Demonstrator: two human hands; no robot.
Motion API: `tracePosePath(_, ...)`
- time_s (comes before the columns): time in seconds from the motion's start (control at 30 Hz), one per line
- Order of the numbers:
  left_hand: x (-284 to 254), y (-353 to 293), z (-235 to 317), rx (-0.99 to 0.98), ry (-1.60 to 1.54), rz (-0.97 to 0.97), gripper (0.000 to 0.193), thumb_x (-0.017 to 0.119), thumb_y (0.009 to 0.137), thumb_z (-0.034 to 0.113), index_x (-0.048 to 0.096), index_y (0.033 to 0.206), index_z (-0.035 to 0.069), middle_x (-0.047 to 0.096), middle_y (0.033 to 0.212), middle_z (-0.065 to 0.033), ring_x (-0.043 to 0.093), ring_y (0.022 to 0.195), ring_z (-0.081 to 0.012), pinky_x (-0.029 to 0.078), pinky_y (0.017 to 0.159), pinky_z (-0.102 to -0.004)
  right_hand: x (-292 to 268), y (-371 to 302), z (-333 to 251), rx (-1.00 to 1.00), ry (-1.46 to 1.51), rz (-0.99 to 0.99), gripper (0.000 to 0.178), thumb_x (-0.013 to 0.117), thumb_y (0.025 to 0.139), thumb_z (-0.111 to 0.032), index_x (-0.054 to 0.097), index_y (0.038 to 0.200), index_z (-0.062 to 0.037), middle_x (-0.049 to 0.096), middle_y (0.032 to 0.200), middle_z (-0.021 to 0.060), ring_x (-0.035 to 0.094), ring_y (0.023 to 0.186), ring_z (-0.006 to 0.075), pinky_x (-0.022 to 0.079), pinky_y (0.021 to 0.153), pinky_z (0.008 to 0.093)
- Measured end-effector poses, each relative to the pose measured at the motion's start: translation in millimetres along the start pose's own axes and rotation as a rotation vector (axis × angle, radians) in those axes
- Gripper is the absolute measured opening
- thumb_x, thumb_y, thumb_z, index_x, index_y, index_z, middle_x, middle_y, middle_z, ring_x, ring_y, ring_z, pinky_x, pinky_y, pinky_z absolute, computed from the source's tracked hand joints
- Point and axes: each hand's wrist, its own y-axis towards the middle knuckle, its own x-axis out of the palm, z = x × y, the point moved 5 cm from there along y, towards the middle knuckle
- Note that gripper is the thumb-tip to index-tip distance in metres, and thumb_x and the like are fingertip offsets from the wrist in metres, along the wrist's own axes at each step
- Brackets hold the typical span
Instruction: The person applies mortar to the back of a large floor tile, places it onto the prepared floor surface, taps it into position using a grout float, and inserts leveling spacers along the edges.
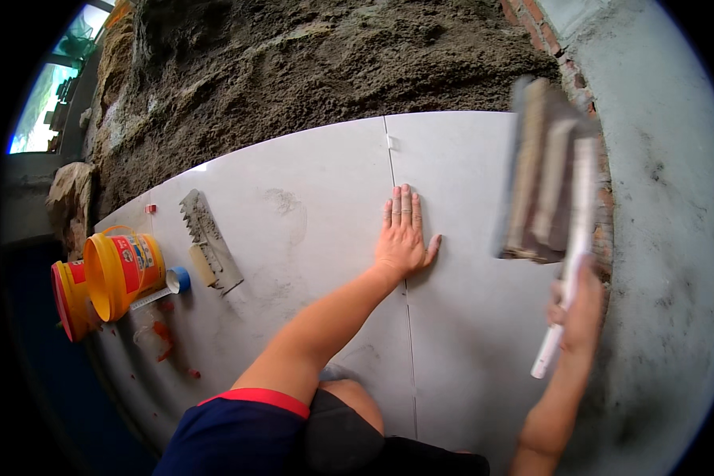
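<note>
White-handled tool point(549, 178), blurred, sits in your right hand's point(577, 305) closed grasp above the right-hand tile point(460, 174), near the grey wall point(670, 214); contact is unclear. Your left hand point(404, 240) lies flat, grasping nothing, over the joint point(410, 357) beside the left-hand tile point(325, 182).

Tool point(546, 174) blurred; right forearm point(554, 412) cut by lower edge.

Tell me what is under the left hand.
The left hand spreads over two pale tiles and the seam between them; the seam shows above and below it in the picture. The surface directly beneath the hand is covered and cannot be seen.
</note>
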Motion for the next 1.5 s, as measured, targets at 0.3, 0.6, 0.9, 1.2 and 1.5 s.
tracePosePath(0.3, -3, 4, 14, 0.015, -0.01, 0.011, 0.086, 0.04, 0.091, 0.05, 0.015, 0.143, -0.014, 0.007, 0.153, -0.0305, 0.001, 0.144, -0.0411, 0.004, 0.116, -0.0483, 49, 72, 104, -0.12, -0.725, 0.022, 0.064, 0.039, 0.097, -0.051, 0.059, 0.089, 0.0095, 0.064, 0.084, 0.028, 0.061, 0.077, 0.0334, 0.045, 0.078, 0.0473)
tracePosePath(0.6, -7, 4, 14, 0.061, 0.008, 0.109, 0.083, 0.044, 0.09, 0.046, 0.021, 0.141, -0.014, 0.014, 0.151, -0.0316, 0.008, 0.143, -0.0427, 0.008, 0.116, -0.0491, 34, 36, 76, 0.177, -0.17, -0.009, 0.057, 0.041, 0.094, -0.061, 0.05, 0.081, -0.0065, 0.042, 0.055, -0.0024, 0.038, 0.039, 0.0077, 0.032, 0.035, 0.0252)
tracePosePath(0.9, 0, 0, 3, 0.075, 0.071, 0.149, 0.084, 0.044, 0.089, 0.048, 0.021, 0.141, -0.015, 0.017, 0.15, -0.0322, 0.01, 0.142, -0.043, 0.008, 0.116, -0.0489, -114, -165, 105, -0.395, 0.284, 0.296, 0.059, 0.036, 0.094, -0.062, 0.047, 0.101, -0.0047, 0.044, 0.062, 0.0021, 0.036, 0.04, 0.0089, 0.03, 0.035, 0.0205)
tracePosePath(1.2, 14, 5, 16, 0.14, 0.194, 0.237, 0.089, 0.038, 0.091, 0.057, 0.02, 0.142, -0.013, 0.016, 0.15, -0.0317, 0.01, 0.143, -0.042, 0.008, 0.116, -0.0486, -50, -178, 306, 0.326, -0.267, 0.285, 0.061, 0.036, 0.097, -0.056, 0.053, 0.073, -0.0028, 0.047, 0.055, 0.004, 0.046, 0.045, 0.0142, 0.037, 0.043, 0.0324)
tracePosePath(1.5, 7, 5, -6, 0.133, 0.289, 0.211, 0.096, 0.031, 0.09, 0.067, 0.017, 0.144, -0.011, 0.015, 0.152, -0.0277, 0.01, 0.144, -0.0385, 0.008, 0.116, -0.0491, -139, -321, 192, -0.025, 0.279, 0.519, 0.051, 0.039, 0.097, -0.052, 0.048, 0.103, -0.0024, 0.052, 0.071, 0.0081, 0.047, 0.049, 0.0122, 0.039, 0.042, 0.0249)
